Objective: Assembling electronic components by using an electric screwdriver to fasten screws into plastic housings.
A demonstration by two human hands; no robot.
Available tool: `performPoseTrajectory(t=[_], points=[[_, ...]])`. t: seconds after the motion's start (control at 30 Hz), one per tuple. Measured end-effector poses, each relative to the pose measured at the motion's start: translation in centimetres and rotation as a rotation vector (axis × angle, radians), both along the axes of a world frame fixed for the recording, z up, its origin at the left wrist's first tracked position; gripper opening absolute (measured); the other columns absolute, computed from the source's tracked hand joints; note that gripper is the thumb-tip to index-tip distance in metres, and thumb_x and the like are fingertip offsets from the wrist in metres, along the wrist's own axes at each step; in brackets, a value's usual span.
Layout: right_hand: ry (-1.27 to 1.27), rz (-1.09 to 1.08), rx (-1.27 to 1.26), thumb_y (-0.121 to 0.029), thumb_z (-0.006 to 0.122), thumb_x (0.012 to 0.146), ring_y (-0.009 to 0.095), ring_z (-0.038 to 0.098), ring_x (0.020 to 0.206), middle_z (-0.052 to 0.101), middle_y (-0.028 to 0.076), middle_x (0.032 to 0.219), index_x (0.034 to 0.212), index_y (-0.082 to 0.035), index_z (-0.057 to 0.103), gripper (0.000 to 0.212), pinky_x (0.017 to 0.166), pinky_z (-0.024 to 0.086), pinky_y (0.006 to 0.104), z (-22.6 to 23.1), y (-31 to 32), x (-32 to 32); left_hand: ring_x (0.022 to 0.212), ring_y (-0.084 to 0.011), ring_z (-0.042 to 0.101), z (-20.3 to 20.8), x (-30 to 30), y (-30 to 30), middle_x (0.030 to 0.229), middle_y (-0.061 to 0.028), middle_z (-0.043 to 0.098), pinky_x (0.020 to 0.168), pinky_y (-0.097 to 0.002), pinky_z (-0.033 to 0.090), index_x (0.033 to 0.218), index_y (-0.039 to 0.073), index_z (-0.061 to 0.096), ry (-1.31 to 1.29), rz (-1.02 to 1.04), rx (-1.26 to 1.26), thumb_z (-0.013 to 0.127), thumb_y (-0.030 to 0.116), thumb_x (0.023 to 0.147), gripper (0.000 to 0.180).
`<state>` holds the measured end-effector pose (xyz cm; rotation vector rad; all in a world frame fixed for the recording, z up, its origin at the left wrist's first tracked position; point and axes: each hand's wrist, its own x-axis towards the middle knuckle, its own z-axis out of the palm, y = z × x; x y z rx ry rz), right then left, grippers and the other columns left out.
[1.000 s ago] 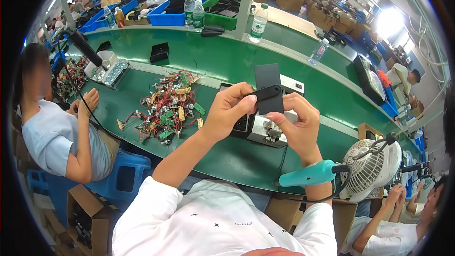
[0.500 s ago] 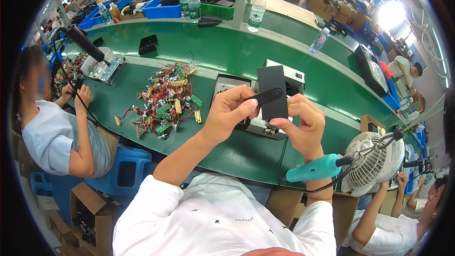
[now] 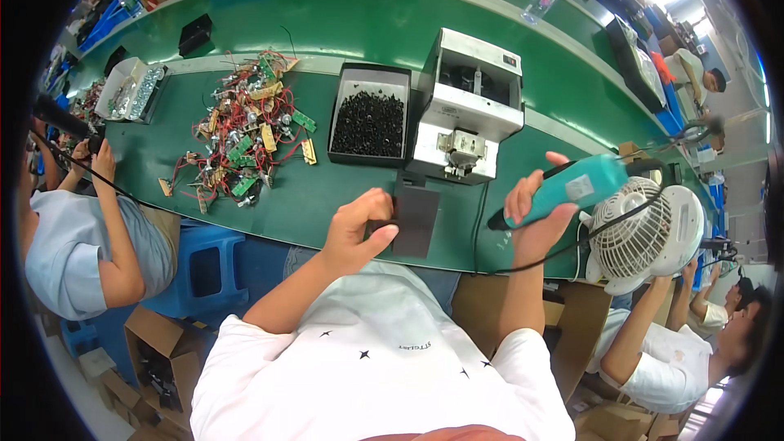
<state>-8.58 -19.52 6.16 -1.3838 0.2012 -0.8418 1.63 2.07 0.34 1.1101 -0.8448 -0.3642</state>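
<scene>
My left hand (image 3: 355, 233) pinches a flat black rectangular plastic piece (image 3: 418, 224) above the front of the bench. Part of that piece is hidden behind the fingers. To the right, my right hand (image 3: 535, 224) wraps around a teal electric screwdriver (image 3: 581, 185) with a dark tip pointing down and left. Beyond the black piece stands a white screw feeder machine (image 3: 474, 110). Left of the machine is a tray (image 3: 336, 126) of small black screws (image 3: 369, 122).
A heap of wired green circuit boards (image 3: 253, 131) covers the bench on the left. At the right edge stands a white fan (image 3: 641, 229), with the screwdriver's cord passing in front. Co-workers sit on both sides. Bottles (image 3: 543, 0) stand on the far ledge.
My right hand has left the black piece and taken hold of the teal screwdriver. The left hand has lowered the black piece toward me, and the view has tilted down.
</scene>
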Motion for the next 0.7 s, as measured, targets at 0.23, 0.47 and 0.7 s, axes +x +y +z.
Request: performPoseTrajectory(t=[0.23, 0.47, 0.7], points=[[-0.315, 0.176, 0.035, -0.082, 0.049, 0.070, 0.006, 0.034, 0.037, 0.042, -0.004, 0.050, 0.116, -0.010, 0.044, 0.085, 0.035, 0.030, 0.0212, 2.4, 0.9, 6.0, 0.056, -0.0117, 0.035, -3.1, 0.4, -1.4, 0.064, -0.0002, 0.045, 0.052, -0.0235, 0.030, 0.069, 0.003, 0.046, 0.004, 0.088, 0.233, 0.058, 0.003, 0.079, 0.015], [-0.226, 0.134, -0.019, -0.083, 0.048, 0.070, 0.006, 0.033, 0.036, 0.042, -0.004, 0.050, 0.115, -0.010, 0.044, 0.086, 0.035, 0.030, 0.0210, 1.9, 1.2, 7.8, 0.053, -0.0103, 0.033, -2.9, 0.4, -1.4, 0.063, 0.0006, 0.043, 0.049, -0.0236, 0.029, 0.068, 0.002, 0.046, 0.042, 0.077, 0.215, 0.059, 0.003, 0.079, 0.017], [-0.080, 0.160, 0.054, -0.086, 0.050, 0.063, 0.007, 0.034, 0.037, 0.042, -0.003, 0.049, 0.113, -0.008, 0.044, 0.092, 0.034, 0.030, 0.0216, 3.0, 1.5, 7.9, 0.055, -0.0123, 0.032, -2.9, 0.5, -1.5, 0.065, -0.0010, 0.043, 0.051, -0.0240, 0.028, 0.067, 0.002, 0.045, 0.074, 0.063, 0.232, 0.057, 0.001, 0.078, 0.017]])
